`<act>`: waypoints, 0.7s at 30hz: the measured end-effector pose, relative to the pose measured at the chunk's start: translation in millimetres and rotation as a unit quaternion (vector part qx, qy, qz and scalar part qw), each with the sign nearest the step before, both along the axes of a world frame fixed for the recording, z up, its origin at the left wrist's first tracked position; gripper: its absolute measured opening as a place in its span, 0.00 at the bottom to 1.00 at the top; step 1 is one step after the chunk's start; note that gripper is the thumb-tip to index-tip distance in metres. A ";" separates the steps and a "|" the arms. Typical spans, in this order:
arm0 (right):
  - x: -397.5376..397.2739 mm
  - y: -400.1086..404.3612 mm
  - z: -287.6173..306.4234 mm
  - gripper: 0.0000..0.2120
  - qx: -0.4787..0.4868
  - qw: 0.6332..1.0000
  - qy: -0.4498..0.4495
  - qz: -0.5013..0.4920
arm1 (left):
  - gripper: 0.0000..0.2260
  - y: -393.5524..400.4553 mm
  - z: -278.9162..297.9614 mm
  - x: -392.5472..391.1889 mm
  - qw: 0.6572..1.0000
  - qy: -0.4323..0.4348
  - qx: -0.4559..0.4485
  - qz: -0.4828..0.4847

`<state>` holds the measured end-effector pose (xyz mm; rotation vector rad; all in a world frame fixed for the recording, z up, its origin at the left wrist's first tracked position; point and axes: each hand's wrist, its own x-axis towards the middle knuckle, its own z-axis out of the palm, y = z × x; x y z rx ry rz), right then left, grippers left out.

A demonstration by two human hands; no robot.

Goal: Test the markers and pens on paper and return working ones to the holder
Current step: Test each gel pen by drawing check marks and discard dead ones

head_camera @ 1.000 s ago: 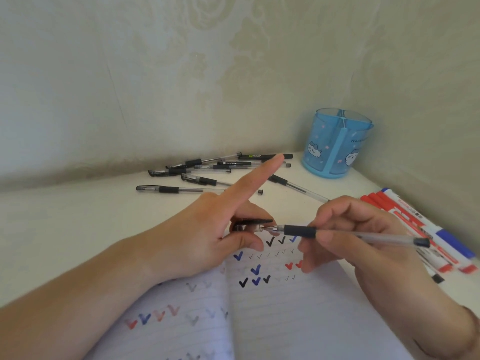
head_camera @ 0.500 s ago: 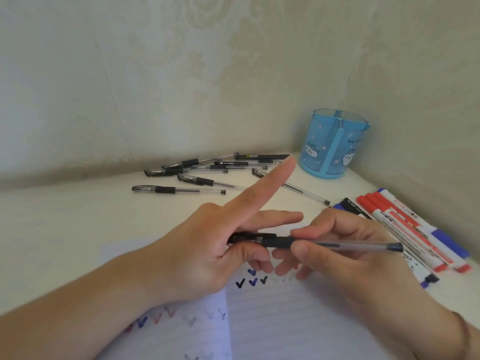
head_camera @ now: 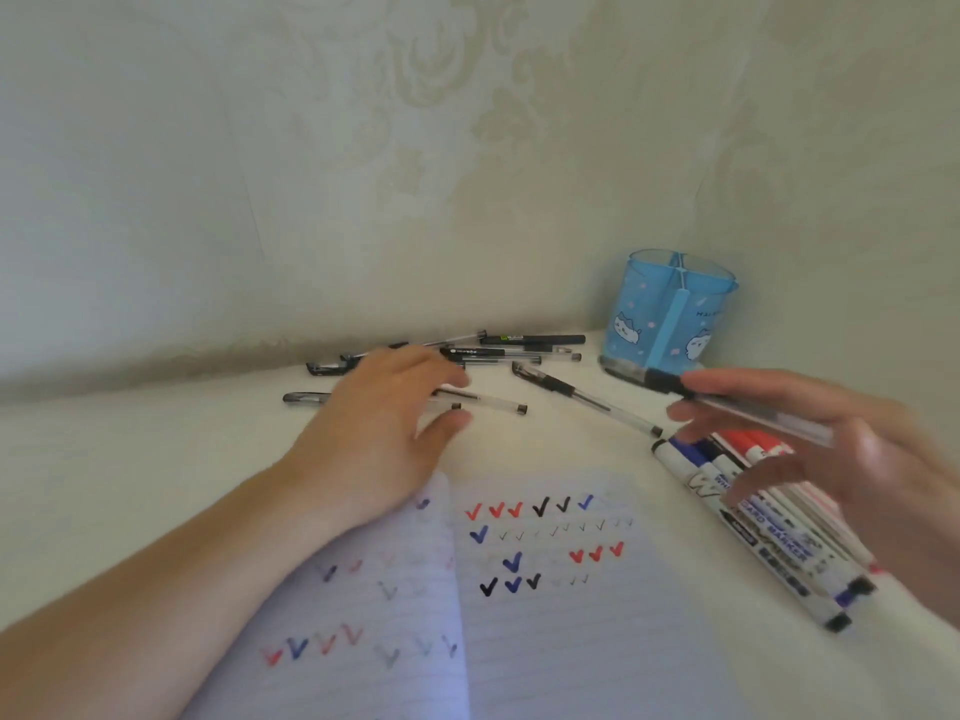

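Observation:
My right hand (head_camera: 857, 459) holds a capped clear gel pen (head_camera: 737, 410) above the whiteboard markers (head_camera: 769, 517), its black cap end pointing at the base of the blue cat-print holder (head_camera: 670, 314). My left hand (head_camera: 384, 423) lies further back on the table, fingers and thumb spread on either side of a clear pen (head_camera: 493, 402) without closing on it. Behind it, several black-grip gel pens (head_camera: 514, 350) lie loose by the wall. The open lined notebook (head_camera: 545, 631) in front shows rows of red, blue and black check marks.
Another gel pen (head_camera: 587, 402) lies slantwise between the two hands. The holder stands in the corner where two patterned walls meet. The red, blue and black markers lie side by side along the notebook's right edge.
The hands have separated: the left one let go of the pen and moved back to the loose pens. The right one carried the now capped pen right, toward the holder.

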<state>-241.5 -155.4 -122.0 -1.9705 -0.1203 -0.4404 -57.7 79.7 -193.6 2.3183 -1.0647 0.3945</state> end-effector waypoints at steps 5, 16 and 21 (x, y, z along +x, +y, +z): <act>-12.4 -23.5 12.4 0.33 -0.138 0.978 0.127 -0.086 | 0.15 5.5 0.3 8.9 0.975 -0.012 0.152 0.164; 5.9 -43.3 -21.2 0.25 -0.347 0.846 0.282 -0.291 | 0.01 10.3 6.7 12.6 0.965 -0.052 0.163 0.200; 9.1 -28.1 -20.4 0.12 -0.328 0.879 0.185 -0.291 | 0.04 4.6 13.2 0.8 0.999 -0.026 0.002 0.041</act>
